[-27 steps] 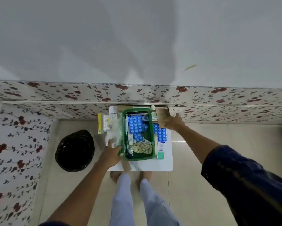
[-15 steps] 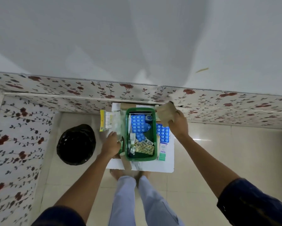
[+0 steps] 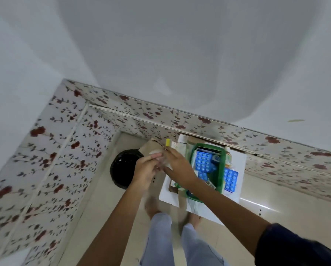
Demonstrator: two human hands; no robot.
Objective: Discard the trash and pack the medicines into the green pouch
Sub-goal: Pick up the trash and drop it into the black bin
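Black bin [image 3: 123, 170] under hands, green pouch [image 3: 221, 169] beside

The green pouch [image 3: 221, 169] lies open on the white bench [image 3: 239, 166], its mouth facing up. Inside it rest blue blister packs [image 3: 204, 163] of round tablets. Just beside the green pouch, on its side away from the bin, lies another blue blister strip [image 3: 230, 179], with a small bottle [image 3: 228, 156] at its wall end. A brown paper bag [image 3: 151, 147] and crumpled clear plastic [image 3: 163, 160] are held up above the black-lined trash bin [image 3: 123, 169], which stands on the floor beside the bench. A yellow box [image 3: 168, 142] shows next to the pouch.
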